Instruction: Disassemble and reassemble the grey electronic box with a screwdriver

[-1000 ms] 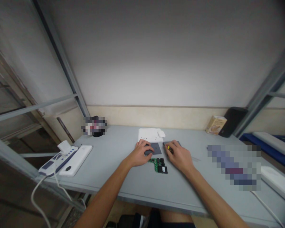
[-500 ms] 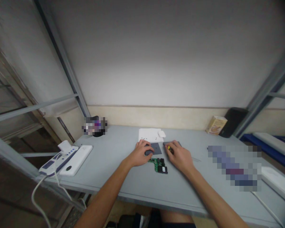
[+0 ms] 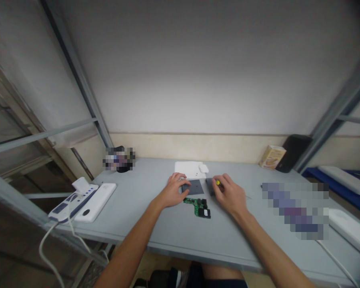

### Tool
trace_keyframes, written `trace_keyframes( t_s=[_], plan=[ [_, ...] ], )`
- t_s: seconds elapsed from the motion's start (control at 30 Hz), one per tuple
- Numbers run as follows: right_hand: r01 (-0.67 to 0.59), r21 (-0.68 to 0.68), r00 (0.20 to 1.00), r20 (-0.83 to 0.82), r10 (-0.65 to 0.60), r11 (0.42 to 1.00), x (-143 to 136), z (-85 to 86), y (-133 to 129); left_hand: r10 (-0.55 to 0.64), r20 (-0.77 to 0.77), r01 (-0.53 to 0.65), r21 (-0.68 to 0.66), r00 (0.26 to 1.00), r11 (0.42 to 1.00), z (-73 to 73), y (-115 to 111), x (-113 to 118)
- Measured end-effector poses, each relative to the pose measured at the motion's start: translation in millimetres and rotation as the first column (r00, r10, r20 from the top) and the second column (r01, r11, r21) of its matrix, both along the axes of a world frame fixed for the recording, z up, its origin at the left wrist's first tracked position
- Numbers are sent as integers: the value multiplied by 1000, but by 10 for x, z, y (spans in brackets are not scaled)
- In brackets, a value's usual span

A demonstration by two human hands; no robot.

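Note:
My left hand [image 3: 174,192] lies at the left edge of a dark grey flat plate [image 3: 195,187], thumb and fingers apart. Just below that plate is a green circuit board [image 3: 196,204] with black parts on it. In my right hand [image 3: 230,194] is a screwdriver [image 3: 218,183]; its yellow-tipped handle shows between the fingers, and a thin shaft seems to stick out to the right. Partly under this hand lies a second dark grey piece [image 3: 209,187], mostly hidden. Behind the plate is a white sheet [image 3: 186,170] with small dark specks, perhaps screws.
A small white case [image 3: 203,168] sits on the sheet's right end. At the left of the desk are a power strip [image 3: 67,202] with cables and a white flat box [image 3: 96,202]. A yellow box [image 3: 272,157] and a black speaker-like object [image 3: 294,153] stand at the back right.
My left hand has opened and shifted slightly left, off the dark rounded shape it was closed around. My right hand has moved a little right and turned, with the screwdriver still in it.

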State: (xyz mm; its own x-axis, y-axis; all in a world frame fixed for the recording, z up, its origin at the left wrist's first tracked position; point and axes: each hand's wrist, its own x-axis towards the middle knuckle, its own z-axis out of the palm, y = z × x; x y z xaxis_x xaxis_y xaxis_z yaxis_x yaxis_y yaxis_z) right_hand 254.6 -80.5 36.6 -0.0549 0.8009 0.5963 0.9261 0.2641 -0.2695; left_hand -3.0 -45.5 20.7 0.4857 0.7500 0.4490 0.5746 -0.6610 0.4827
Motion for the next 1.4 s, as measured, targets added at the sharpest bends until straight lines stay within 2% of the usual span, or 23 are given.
trace_keyframes(
  t_s=[0.17,0.3,0.43,0.57,0.73,1.1,1.17,1.27,1.33,1.4],
  plan=[
    [23,-155,995,100,-7,988,61,-44,46,-21,-50,20,-31,999,999,-41,-3,3],
    [32,-200,987,162,1,979,55,-65,50,-32,-21,31,-41,999,999,-95,59,-14],
    [35,-212,980,198,8,977,23,-74,44,-25,0,25,-6,1000,1000,-91,84,-29],
    [35,-209,978,207,9,977,17,-83,46,-29,-10,30,36,1000,999,-14,10,17],
    [49,-209,979,206,-5,977,16,-90,51,-96,-94,97,0,991,995,68,-110,106],
    [39,-183,981,194,-3,982,6,-108,45,-143,-171,142,-17,975,990,133,-206,181],
    [40,-181,981,193,-4,983,2,-112,41,-111,-156,111,-10,981,994,108,-183,171],
    [36,-149,984,177,-9,988,-11,-101,41,16,-102,-15,10,995,1000,32,-103,113],
    [23,-87,988,155,-9,996,-13,-78,48,89,-78,-89,10,993,996,-21,-39,53],
    [-1,-7,994,111,2,1000,-2,-49,59,109,-69,-109,4,992,994,-56,13,-7]
  ],
)
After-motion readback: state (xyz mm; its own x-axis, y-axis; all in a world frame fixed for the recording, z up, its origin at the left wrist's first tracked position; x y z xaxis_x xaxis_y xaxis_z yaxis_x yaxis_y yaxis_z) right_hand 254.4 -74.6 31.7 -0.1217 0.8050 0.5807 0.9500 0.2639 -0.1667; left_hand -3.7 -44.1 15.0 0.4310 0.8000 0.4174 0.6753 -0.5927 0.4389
